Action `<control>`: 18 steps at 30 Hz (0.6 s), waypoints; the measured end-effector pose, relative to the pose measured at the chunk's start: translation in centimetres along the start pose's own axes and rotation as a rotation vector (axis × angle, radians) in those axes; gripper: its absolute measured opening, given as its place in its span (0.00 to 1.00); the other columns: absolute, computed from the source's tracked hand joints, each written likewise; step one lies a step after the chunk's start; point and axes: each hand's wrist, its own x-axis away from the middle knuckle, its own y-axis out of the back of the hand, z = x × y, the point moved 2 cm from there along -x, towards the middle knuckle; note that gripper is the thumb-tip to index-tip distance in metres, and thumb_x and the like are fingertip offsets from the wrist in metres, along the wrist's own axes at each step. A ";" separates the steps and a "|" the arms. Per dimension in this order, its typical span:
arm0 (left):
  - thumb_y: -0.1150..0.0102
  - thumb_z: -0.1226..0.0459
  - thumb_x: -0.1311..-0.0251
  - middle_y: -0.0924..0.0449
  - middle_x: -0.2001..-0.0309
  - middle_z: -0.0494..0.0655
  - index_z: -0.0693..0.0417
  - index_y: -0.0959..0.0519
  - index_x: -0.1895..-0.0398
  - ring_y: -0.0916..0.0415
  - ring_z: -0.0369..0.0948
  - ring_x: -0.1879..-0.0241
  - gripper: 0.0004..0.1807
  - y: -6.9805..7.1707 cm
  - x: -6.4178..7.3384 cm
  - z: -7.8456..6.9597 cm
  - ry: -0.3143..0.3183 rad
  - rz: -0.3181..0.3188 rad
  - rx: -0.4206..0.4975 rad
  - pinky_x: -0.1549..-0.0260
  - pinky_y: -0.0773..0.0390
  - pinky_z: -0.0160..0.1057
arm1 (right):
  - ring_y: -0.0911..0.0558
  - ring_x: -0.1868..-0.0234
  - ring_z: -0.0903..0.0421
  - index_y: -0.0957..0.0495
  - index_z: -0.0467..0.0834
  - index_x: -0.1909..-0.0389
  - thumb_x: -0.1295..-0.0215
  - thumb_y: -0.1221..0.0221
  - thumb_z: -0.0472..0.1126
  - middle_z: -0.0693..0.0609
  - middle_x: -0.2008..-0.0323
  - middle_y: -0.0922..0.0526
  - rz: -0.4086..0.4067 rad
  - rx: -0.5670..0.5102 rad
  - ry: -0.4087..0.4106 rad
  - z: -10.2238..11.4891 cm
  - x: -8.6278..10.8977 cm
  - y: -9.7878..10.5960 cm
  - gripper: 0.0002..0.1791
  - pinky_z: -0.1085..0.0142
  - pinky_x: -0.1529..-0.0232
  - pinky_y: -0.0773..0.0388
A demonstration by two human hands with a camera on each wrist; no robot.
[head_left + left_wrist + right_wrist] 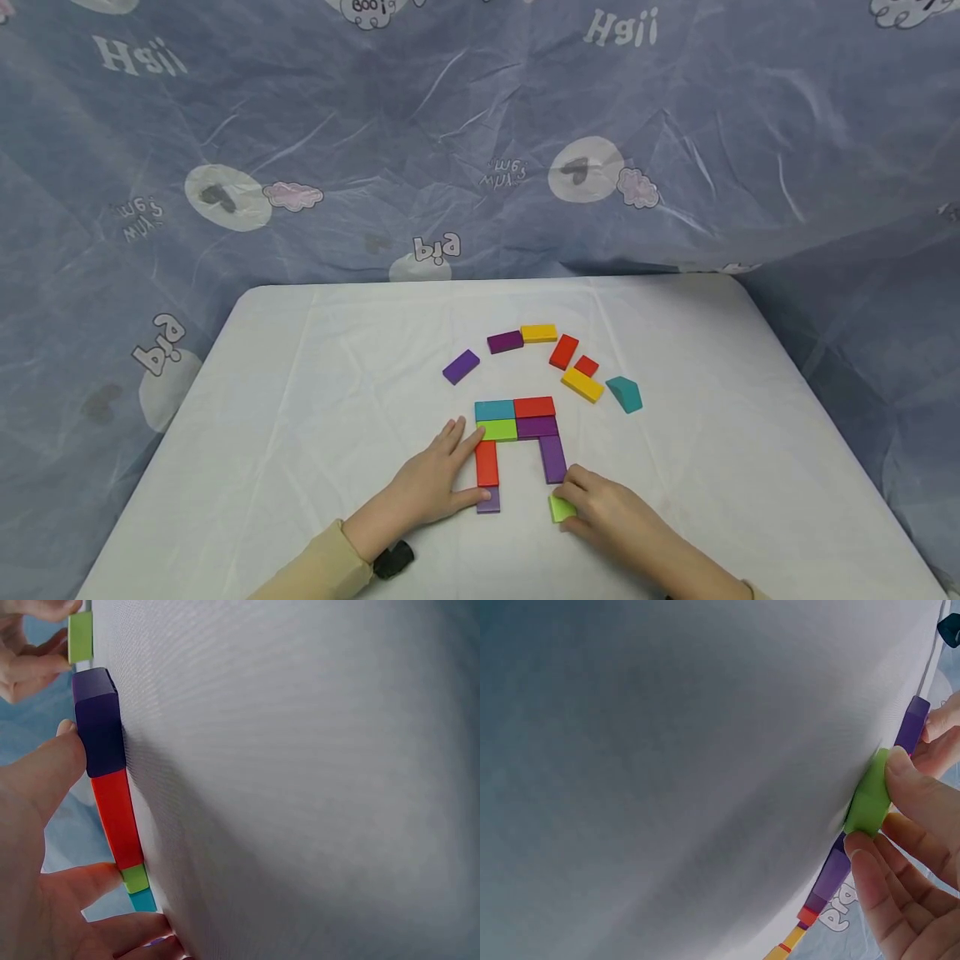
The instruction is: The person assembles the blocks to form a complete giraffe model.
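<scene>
On the white table, blocks form an arch: blue (494,409) and red (535,407) on top, lime green (501,430) and purple (537,427) under them. The left leg is a red block (487,464) above a light purple block (491,503); the right leg is a purple block (552,461). My left hand (429,485) lies along the left side with fingers spread, thumb touching the light purple block and index finger at the lime green one. My right hand (609,510) pinches another lime green block (870,791) between thumb and fingers, just below the right leg.
Behind the arch lie loose blocks: two purple (461,367), two yellow (538,333), two red (564,352) and a teal angular one (625,394). A black object (393,560) shows by the left wrist. A patterned grey-blue cloth (465,150) hangs behind the table.
</scene>
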 end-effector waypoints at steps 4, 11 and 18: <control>0.40 0.39 0.40 0.46 0.25 0.63 0.51 0.42 0.24 0.47 0.57 0.25 0.47 0.0 0.0 0.1 -0.002 -0.001 -0.001 0.41 0.25 0.56 | 0.26 0.69 0.66 0.16 0.43 0.61 0.52 0.24 0.44 0.58 0.66 0.25 -0.043 0.001 0.005 -0.3 -0.2 -0.1 0.18 0.76 0.64 0.20; 0.40 0.39 0.41 0.45 0.25 0.63 0.52 0.41 0.24 0.46 0.57 0.25 0.47 0.1 0.0 0.1 -0.010 -0.009 -0.004 0.41 0.26 0.56 | 0.27 0.69 0.67 0.16 0.44 0.62 0.53 0.24 0.44 0.59 0.67 0.25 -0.037 0.001 -0.026 -0.4 -0.6 -0.1 0.17 0.76 0.64 0.20; 0.40 0.40 0.41 0.46 0.25 0.63 0.52 0.41 0.24 0.46 0.57 0.25 0.47 0.0 0.0 0.1 -0.010 -0.008 0.000 0.40 0.27 0.55 | 0.30 0.70 0.67 0.17 0.44 0.62 0.53 0.24 0.45 0.59 0.67 0.27 -0.046 0.000 -0.058 -0.5 -0.6 -0.2 0.19 0.77 0.66 0.21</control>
